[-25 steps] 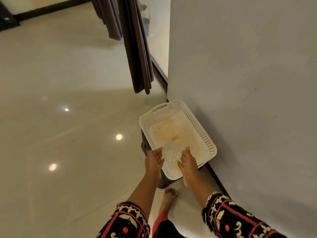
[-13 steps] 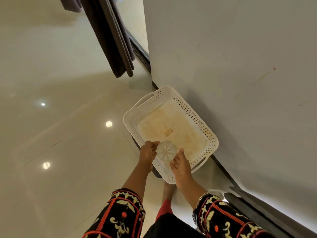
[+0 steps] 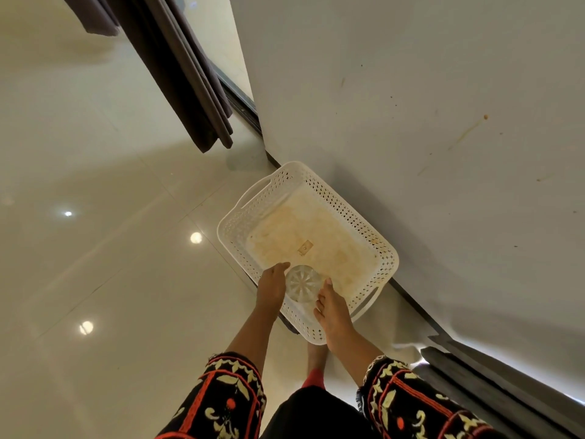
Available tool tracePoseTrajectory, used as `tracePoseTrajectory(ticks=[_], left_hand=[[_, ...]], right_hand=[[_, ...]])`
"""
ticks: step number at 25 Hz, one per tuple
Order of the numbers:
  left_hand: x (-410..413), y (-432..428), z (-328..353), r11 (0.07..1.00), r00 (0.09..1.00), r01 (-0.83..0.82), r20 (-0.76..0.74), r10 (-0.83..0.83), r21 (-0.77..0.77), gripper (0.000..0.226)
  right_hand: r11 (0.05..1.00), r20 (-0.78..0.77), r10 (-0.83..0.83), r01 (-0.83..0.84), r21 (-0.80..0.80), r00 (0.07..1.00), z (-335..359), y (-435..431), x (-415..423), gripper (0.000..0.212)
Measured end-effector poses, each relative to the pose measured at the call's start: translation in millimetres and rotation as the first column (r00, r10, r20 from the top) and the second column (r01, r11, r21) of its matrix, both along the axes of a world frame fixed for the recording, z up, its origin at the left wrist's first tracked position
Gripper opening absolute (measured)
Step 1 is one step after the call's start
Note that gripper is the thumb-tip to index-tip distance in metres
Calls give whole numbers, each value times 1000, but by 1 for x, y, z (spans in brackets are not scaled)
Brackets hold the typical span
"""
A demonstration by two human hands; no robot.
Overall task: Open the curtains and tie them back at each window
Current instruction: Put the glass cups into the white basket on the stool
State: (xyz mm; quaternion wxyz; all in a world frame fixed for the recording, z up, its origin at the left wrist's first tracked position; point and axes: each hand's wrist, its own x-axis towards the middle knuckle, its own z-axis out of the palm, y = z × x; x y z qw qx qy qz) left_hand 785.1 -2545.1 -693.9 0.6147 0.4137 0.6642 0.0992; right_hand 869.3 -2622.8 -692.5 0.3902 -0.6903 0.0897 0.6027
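Note:
A dark grey curtain (image 3: 186, 77) hangs bunched beside the window (image 3: 218, 42) at the top, its hem just above the floor. A second dark curtain (image 3: 91, 14) shows at the top left. Below me, a clear round plastic piece with radial ribs (image 3: 302, 283) is held between my left hand (image 3: 272, 288) and my right hand (image 3: 332, 312), over the near corner of a white perforated basket (image 3: 357, 213). My left thumb rests on its upper edge, and my right fingers press its right side.
The basket sits on a dark stand beside the grey wall (image 3: 411, 106), its inside stained yellowish. A glossy tiled floor (image 3: 95, 248) spreads to the left. A dark ledge (image 3: 506, 384) runs along the lower right. My bare foot (image 3: 316, 353) stands under the basket's near corner.
The view has shifted toward the basket and tilted down, so the curtain moved up and left in frame. Both hands stay on the clear round piece over the basket's near corner.

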Motion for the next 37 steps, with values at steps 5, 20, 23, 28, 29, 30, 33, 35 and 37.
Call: tracePoseTrajectory(ticks=[5, 20, 23, 28, 29, 30, 33, 35, 37], left_hand=[[3, -24, 19, 708, 766, 628, -416, -490, 323, 43], [41, -221, 80, 23, 175, 972, -651, -739, 234, 52], [51, -284, 97, -90, 83, 967, -631, -771, 238, 53], [84, -367, 116, -303, -53, 906, -630, -775, 296, 52], [93, -386, 120, -351, -90, 886, -629, -772, 304, 51], [101, -404, 123, -392, -123, 866, -627, -769, 311, 50], [126, -451, 130, -483, -208, 810, -608, -766, 331, 48], [143, -480, 132, -527, -258, 778, -592, -764, 342, 49], [159, -503, 131, -547, -278, 750, -572, -772, 373, 46]], right_hand=[[880, 440, 417, -474, 21, 795, 26, -17, 22, 43], [629, 778, 628, -594, -501, 8, 76, -274, 55, 63], [705, 797, 601, -511, -492, 63, 88, -339, 49, 65], [785, 814, 571, -357, -507, 100, 107, -443, 46, 67], [802, 815, 566, -311, -510, 124, 111, -467, 46, 67], [817, 815, 559, -267, -511, 151, 114, -489, 45, 68], [842, 810, 540, -156, -517, 229, 119, -544, 46, 69], [848, 806, 524, -84, -523, 275, 120, -575, 49, 69], [850, 804, 508, -29, -526, 309, 120, -598, 55, 69]])
